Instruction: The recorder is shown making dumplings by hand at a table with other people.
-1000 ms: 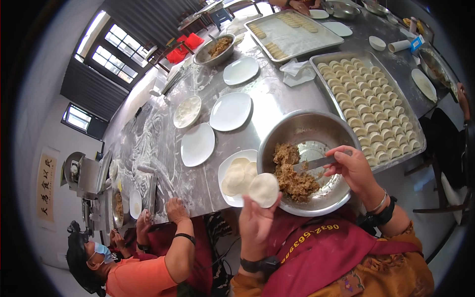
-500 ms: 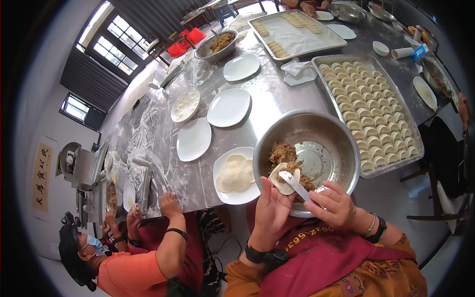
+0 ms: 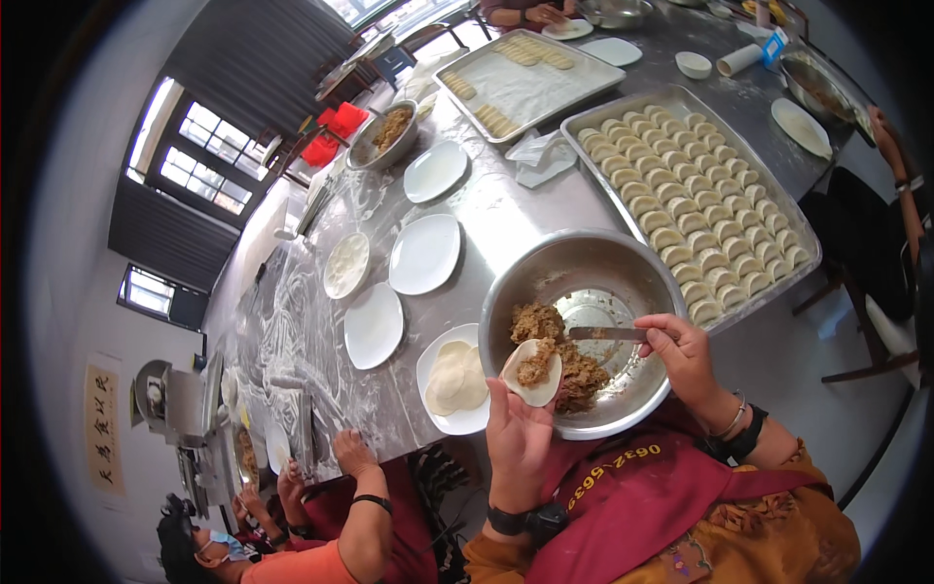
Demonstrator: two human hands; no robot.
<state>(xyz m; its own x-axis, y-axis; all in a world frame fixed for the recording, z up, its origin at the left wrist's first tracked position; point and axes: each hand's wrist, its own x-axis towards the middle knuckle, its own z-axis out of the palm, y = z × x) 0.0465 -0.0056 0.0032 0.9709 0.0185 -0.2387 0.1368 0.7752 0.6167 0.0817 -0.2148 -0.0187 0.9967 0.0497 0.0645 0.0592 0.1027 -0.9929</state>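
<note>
Grey wall and dark-framed windows (image 3: 206,165) close off the far left, with a hanging scroll (image 3: 104,428) lower down, and a co-worker in an orange top (image 3: 302,567) sits at the long steel table (image 3: 530,216), whose near-left end is streaked with flour. Going right, I see a small white dish of flour (image 3: 347,266), then three white plates (image 3: 425,254) in a loose line, and a metal bowl of filling (image 3: 391,131) farther back. Nearer me, round dough wrappers (image 3: 454,378) lie overlapping on a white plate (image 3: 465,425). My left hand (image 3: 520,425) is curled around one wrapper (image 3: 545,390), thumb and fingers cupping it at the near-left rim of the big steel bowl (image 3: 632,274), a lump of filling on its face. More brown filling (image 3: 581,378) sits inside that bowl. My right hand (image 3: 681,357) is pinched tight on a flat metal spatula (image 3: 605,334) above the bowl; whether its tip touches the filling is hard to tell. Right of the bowl, crescent dumplings (image 3: 696,209) stand in close rows on a metal tray (image 3: 608,185).
</note>
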